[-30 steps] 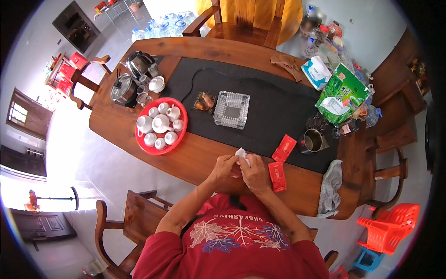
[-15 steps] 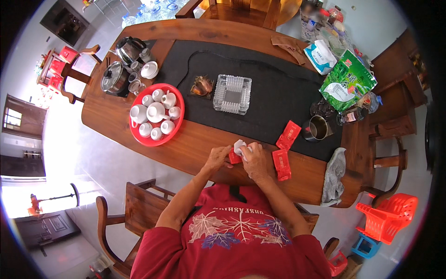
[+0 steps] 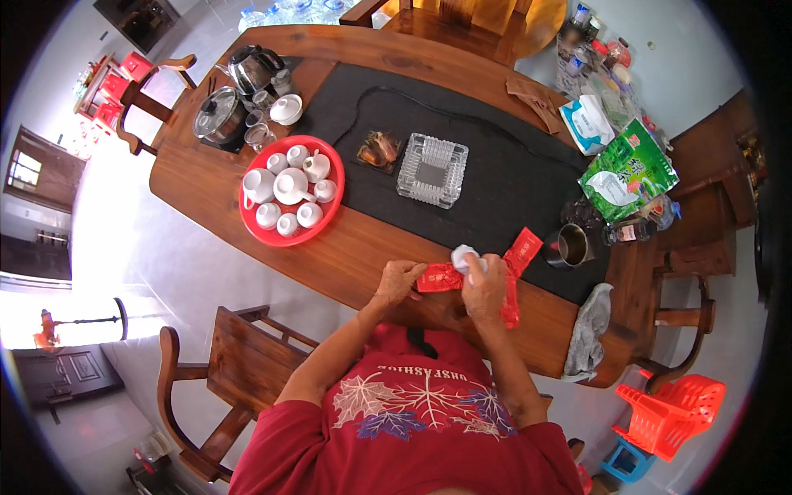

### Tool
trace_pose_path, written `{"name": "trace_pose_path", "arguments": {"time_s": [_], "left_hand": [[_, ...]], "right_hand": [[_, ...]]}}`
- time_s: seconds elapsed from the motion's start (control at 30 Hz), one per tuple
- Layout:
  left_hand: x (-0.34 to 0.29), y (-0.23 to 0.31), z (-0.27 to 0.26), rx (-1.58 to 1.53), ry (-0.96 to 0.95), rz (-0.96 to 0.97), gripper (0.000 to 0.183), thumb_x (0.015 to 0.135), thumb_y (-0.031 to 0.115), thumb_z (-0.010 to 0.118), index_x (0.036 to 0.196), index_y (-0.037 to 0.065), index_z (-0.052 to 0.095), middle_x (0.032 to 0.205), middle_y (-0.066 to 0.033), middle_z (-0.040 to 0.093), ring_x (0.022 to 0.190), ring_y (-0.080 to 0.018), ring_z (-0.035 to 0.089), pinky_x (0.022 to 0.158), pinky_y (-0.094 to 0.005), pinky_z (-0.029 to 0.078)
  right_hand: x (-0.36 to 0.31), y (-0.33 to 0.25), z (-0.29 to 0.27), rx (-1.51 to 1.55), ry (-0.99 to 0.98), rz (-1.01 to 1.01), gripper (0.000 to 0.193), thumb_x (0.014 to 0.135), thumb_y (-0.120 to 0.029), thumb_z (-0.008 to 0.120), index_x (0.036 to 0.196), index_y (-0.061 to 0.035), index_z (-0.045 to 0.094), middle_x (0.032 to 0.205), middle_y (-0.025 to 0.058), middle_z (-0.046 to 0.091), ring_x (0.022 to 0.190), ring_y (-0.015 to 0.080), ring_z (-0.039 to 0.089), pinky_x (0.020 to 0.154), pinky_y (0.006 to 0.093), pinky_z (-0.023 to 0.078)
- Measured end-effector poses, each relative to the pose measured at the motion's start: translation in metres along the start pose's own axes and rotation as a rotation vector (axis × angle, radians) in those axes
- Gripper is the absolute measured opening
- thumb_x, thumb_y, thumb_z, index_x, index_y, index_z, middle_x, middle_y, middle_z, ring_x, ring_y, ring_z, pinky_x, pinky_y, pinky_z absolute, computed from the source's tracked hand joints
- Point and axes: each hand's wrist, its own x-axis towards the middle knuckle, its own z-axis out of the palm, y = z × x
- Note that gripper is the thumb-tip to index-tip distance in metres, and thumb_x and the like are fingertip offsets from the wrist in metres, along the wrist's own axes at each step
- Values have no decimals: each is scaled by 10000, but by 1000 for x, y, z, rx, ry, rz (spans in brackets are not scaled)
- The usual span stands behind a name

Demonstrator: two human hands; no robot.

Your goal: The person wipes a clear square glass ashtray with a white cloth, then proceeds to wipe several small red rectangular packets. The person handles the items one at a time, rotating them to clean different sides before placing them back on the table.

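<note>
In the head view, the left hand [image 3: 398, 282] pinches one end of a red packet [image 3: 440, 279] just over the near edge of the bench [image 3: 198, 186], while the right hand [image 3: 487, 285] grips a crumpled white wad [image 3: 464, 256], tissue or cloth, at the packet's other end. This looks like wiping. A firm left pinch at the end should keep the packet flat, and light strokes away from that hand should avoid creasing it. A second packet [image 3: 525, 249] and a third packet [image 3: 511, 305] lie close by the right hand, so its elbow-side sweep should stay short.
</note>
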Motion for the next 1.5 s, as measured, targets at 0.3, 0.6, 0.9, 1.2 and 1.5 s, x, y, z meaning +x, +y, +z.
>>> {"name": "trace_pose_path", "arguments": {"time_s": [0.3,0.6,0.9,1.2,1.5], "left_hand": [[-4,-1,3,-22,40,62,260,894,221,587,943,-24,661,785,-54,647,638,-118,597,463,-252,532],[-2,-1,3,-13,49,85,268,882,216,593,919,-40,662,739,-55,630,610,-120,592,463,-266,544],[-6,0,6,16,106,109,254,880,204,594,916,-37,664,726,-48,630,590,-104,587,457,-264,547],[-9,4,6,-4,95,133,258,880,204,590,910,-39,668,714,-57,627,580,-113,584,457,-265,548],[-6,1,5,-31,91,157,276,881,213,584,870,-47,673,685,-64,621,573,-124,586,435,-274,538]], "right_hand": [[-15,-3,18,187,-180,-214,202,730,-47,588,927,-75,625,921,91,521,869,299,516,737,400,454],[-6,30,-10,-129,-106,107,133,741,-62,584,873,-53,603,830,131,493,825,329,519,690,430,440],[-35,21,12,46,-206,-97,229,715,-37,602,942,-9,593,880,134,485,831,332,503,709,422,440],[-22,14,-55,129,-420,-126,200,714,-55,615,912,-54,591,868,130,485,850,327,518,685,428,454],[-24,-19,18,-73,-275,-370,244,739,-104,562,976,-83,616,882,100,480,831,281,489,669,392,430]]}}
